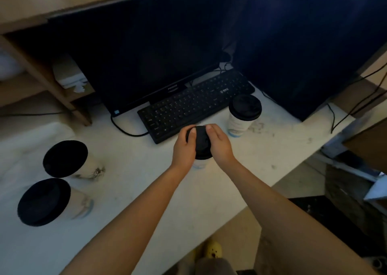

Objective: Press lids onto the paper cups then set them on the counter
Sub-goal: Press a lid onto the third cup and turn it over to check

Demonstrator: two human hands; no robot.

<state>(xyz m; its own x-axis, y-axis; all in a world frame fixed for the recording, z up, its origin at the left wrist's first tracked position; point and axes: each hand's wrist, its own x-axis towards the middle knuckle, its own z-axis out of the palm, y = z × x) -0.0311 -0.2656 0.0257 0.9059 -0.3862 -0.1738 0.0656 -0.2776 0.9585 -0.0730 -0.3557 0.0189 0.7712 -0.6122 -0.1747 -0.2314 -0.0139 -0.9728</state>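
**A:** What was nearest the camera?

**B:** Two bare forearms reaching out over the white counter [129, 191]. Off to the left stood two lidded paper cups: the nearer lidded cup [45, 202] and, just behind it, a second lidded cup [66, 158], both wearing black lids and close together without clearly touching.

**A:** And the hands?

**B:** Both were wrapped around one paper cup [201, 162] standing on the counter just in front of the keyboard [196, 103]. The left hand [185, 147] curled round the left side of its black lid [201, 138], thumb lying on top. The right hand [219, 144] mirrored it on the right side, thumb also pressed on the lid's top. The fingers of each were closed snugly against the lid's rim; little of the white cup showed beneath them.

**A:** Anything beyond that?

**B:** A third lidded cup [244, 112] stood upright to the right, beside the keyboard's right end and apart from the hands. Behind the keyboard was a dark monitor [146, 50], with black cables [123, 126] trailing from it across the counter, and wooden shelving [48, 82] at far left.
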